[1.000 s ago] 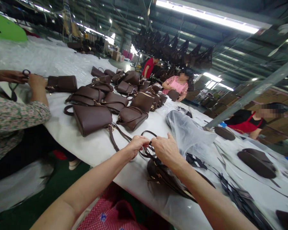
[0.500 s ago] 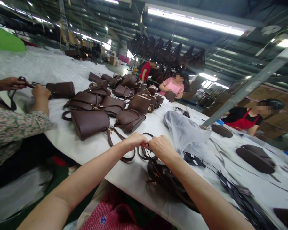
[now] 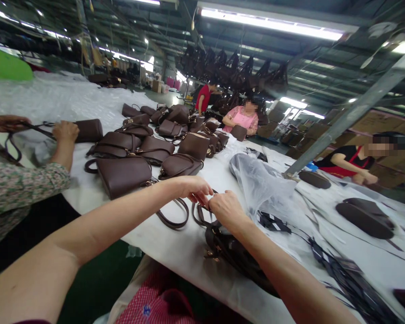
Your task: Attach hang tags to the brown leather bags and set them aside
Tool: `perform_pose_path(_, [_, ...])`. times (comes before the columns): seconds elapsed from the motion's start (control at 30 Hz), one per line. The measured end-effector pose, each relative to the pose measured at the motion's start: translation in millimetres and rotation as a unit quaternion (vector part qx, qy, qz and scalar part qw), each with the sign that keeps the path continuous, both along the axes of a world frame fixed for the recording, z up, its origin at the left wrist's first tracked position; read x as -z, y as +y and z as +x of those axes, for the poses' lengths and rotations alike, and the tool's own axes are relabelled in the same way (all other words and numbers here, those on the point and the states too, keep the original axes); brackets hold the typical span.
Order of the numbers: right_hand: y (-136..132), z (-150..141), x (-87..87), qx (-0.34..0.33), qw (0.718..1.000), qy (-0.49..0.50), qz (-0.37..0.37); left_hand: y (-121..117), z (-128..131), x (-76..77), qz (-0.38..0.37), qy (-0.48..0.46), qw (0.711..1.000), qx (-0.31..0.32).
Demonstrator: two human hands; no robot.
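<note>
At the near edge of the table lies a dark, shiny handbag (image 3: 239,258) with gold-coloured fittings, partly hidden by my right forearm. Its thin strap (image 3: 198,215) loops up from the bag to my hands. My right hand (image 3: 227,209) is closed on the strap, thumb and fingers pressed together. Close beside it, the curled fingers of my left hand (image 3: 197,189) pinch the strap from the other side; the exact spot they grip is partly hidden. A brown handbag (image 3: 124,175) lies left of my hands, its own strap (image 3: 175,220) trailing beneath my left wrist.
Several brown handbags (image 3: 157,148) crowd the table beyond my hands. Clear plastic (image 3: 253,180) and a bundle of black straps (image 3: 347,274) lie to the right. A co-worker's hand (image 3: 65,131) handles a strap at left. A slanted metal post (image 3: 344,119) rises at right.
My left hand has lifted slightly and its fingers have shifted on the strap, with the elbow swinging out to the left. My right hand stays nearly in place.
</note>
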State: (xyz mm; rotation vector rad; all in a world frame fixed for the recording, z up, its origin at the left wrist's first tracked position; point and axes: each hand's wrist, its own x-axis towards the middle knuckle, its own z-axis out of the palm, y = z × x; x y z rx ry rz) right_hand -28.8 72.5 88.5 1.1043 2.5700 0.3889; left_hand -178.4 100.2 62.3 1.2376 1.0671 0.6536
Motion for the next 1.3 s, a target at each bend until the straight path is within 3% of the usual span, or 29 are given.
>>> perform_pose_path(0.1, [9.0,8.2,-1.6,0.026,0.996,0.075,-0.026,-8.8,-3.9,-7.9,0.058,0.017,0.998,0.005])
perform_pose_path(0.23, [16.0,18.0,-2.4,0.008,0.981,0.187,-0.054,-30.0,-6.7,-11.1,0.215,0.107,0.968,-0.075])
perform_pose_path(0.33, [17.8,21.6,-2.1,-0.005,0.977,0.207,-0.050,-40.7,-4.9,6.1,0.285,0.141,0.940,-0.124])
perform_pose_path(0.47, [20.3,23.6,-1.4,-0.014,0.975,0.217,-0.040,-46.8,4.4,39.7,0.286,0.090,0.943,-0.144])
perform_pose_path(0.6, [26.5,28.2,1.4,-0.044,0.963,0.238,-0.121,-49.7,10.6,53.3,0.314,0.084,0.926,-0.192])
perform_pose_path(0.7, [34.0,34.3,6.5,-0.071,0.926,0.294,-0.226,-50.2,7.9,53.9,0.332,0.084,0.920,-0.189])
perform_pose_path(0.77, [40.8,40.7,9.1,-0.086,0.878,0.357,-0.306,-50.6,2.6,57.4,0.336,0.092,0.916,-0.197])
perform_pose_path(0.83, [48.5,49.5,8.3,-0.080,0.829,0.398,-0.384,-52.3,-5.1,65.9,0.300,0.061,0.927,-0.216])
perform_pose_path(0.9, [54.6,60.4,2.8,-0.042,0.812,0.395,-0.427,-56.2,-13.8,78.1,0.224,-0.022,0.943,-0.245])
perform_pose_path(1.0, [51.4,77.0,-11.8,0.018,0.834,0.327,-0.444,-65.2,-23.8,94.3,0.127,-0.138,0.936,-0.297])
perform_pose_path(1.1, [24.7,90.5,-23.9,0.047,0.869,0.264,-0.417,-73.6,-25.7,97.6,0.093,-0.183,0.920,-0.335])
perform_pose_path(1.23, [-26.4,105.7,-20.9,0.029,0.951,0.192,-0.242,-81.4,-31.4,86.3,0.102,-0.173,0.917,-0.344])
perform_pose_path(1.3, [-41.8,112.7,-13.2,0.037,0.975,0.162,-0.151,-88.9,-46.0,83.9,0.124,-0.146,0.914,-0.357])
